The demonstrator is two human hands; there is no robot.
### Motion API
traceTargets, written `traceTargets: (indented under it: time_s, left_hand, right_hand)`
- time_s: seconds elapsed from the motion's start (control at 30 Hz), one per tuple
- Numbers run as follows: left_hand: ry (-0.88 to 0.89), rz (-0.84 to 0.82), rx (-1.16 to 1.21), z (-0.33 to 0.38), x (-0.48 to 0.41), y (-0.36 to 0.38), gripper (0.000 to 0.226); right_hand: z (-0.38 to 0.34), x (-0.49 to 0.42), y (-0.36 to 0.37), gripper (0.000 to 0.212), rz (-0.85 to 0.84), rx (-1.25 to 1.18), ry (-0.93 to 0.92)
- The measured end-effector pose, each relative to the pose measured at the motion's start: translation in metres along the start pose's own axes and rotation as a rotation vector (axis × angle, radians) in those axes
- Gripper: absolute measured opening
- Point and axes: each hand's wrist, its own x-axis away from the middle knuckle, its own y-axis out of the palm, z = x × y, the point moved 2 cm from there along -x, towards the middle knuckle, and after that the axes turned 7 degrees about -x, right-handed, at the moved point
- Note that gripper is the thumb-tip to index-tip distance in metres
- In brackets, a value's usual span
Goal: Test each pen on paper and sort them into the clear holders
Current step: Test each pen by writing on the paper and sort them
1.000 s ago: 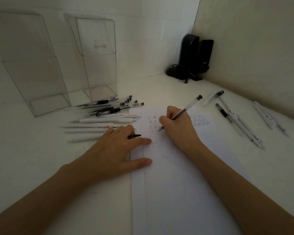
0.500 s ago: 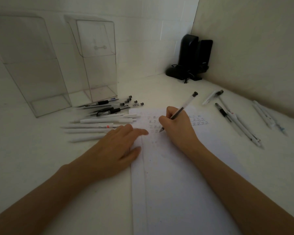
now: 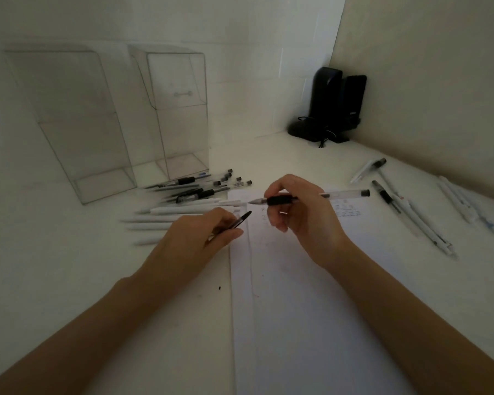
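The right hand (image 3: 303,220) grips a clear pen (image 3: 311,196) by its black sleeve, level just above the paper (image 3: 297,309). Its tip aims toward the left hand (image 3: 194,243), which pinches a black cap (image 3: 241,219). Scribbled marks (image 3: 344,210) lie just past the right hand, so testing is under way; capping looks like the step in hand. Sorting seems not begun: the left clear holder (image 3: 69,124) and right clear holder (image 3: 180,115), beyond the left hand, look empty. A heap of pens (image 3: 188,195) lies just beyond the left hand, and more pens (image 3: 405,212) lie on the surface (image 3: 69,266) outside the right hand.
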Motion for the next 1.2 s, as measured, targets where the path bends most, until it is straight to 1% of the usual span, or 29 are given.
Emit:
traceTargets:
  time_s: [0.17,0.23,0.3,0.4,0.57,0.63,0.7,0.8,0.83,0.87,0.93,0.97,1.0,1.07,1.13,1.2]
  left_hand:
    - [0.026,0.019,-0.011,0.003,0.000,-0.003,0.038]
    - [0.070,0.010,-0.021,0.005,0.000,-0.004,0.040]
    - [0.121,-0.001,-0.028,0.006,0.001,-0.002,0.038]
    - [0.141,0.007,0.005,0.006,0.004,-0.003,0.034]
    - [0.213,0.013,-0.001,0.006,0.007,-0.008,0.029]
    - [0.185,0.002,-0.002,0.002,0.003,-0.007,0.032]
    - [0.151,0.012,-0.007,-0.003,-0.004,-0.008,0.035]
    - [0.119,0.122,-0.133,-0.021,-0.011,-0.019,0.034]
    - [0.083,0.172,-0.181,-0.029,-0.011,-0.024,0.031]
    - [0.039,0.212,-0.218,-0.039,-0.010,-0.029,0.027]
    - [-0.047,0.259,-0.271,-0.056,-0.006,-0.033,0.023]
    - [-0.078,0.264,-0.295,-0.063,-0.006,-0.032,0.022]
    - [-0.098,0.263,-0.327,-0.068,-0.005,-0.031,0.023]
    - [-0.142,0.266,-0.400,-0.075,-0.004,-0.026,0.025]
    - [-0.195,0.276,-0.421,-0.077,-0.003,-0.023,0.024]
    - [-0.205,0.280,-0.404,-0.076,-0.003,-0.021,0.027]
  right_hand:
    - [0.005,0.003,0.005,0.014,-0.029,0.037,0.055]
    - [0.006,0.005,0.007,0.015,-0.061,0.078,0.079]
    - [0.008,0.007,0.011,0.021,-0.095,0.150,0.095]
    - [0.012,0.009,0.021,0.024,-0.114,0.255,0.090]
    - [0.015,0.014,0.031,0.023,-0.178,0.276,0.047]
    - [0.014,0.013,0.033,0.021,-0.160,0.309,0.046]
    - [0.010,0.008,0.033,0.015,-0.141,0.392,0.089]
    - [0.000,0.002,0.016,0.038,-0.159,0.666,0.231]
    - [-0.004,0.000,0.004,0.040,-0.120,0.778,0.256]
    - [-0.007,-0.002,-0.012,0.038,-0.028,0.887,0.251]
    - [-0.018,-0.005,-0.049,0.028,0.296,1.156,0.177]
    - [-0.026,-0.005,-0.067,0.025,0.471,1.312,0.151]
    - [-0.033,-0.004,-0.083,0.025,0.606,1.428,0.157]
    - [-0.046,0.000,-0.109,0.027,0.768,1.498,0.252]
    - [-0.053,0.008,-0.127,0.028,0.881,1.484,0.383]
    - [-0.050,0.014,-0.139,0.027,0.956,1.476,0.488]
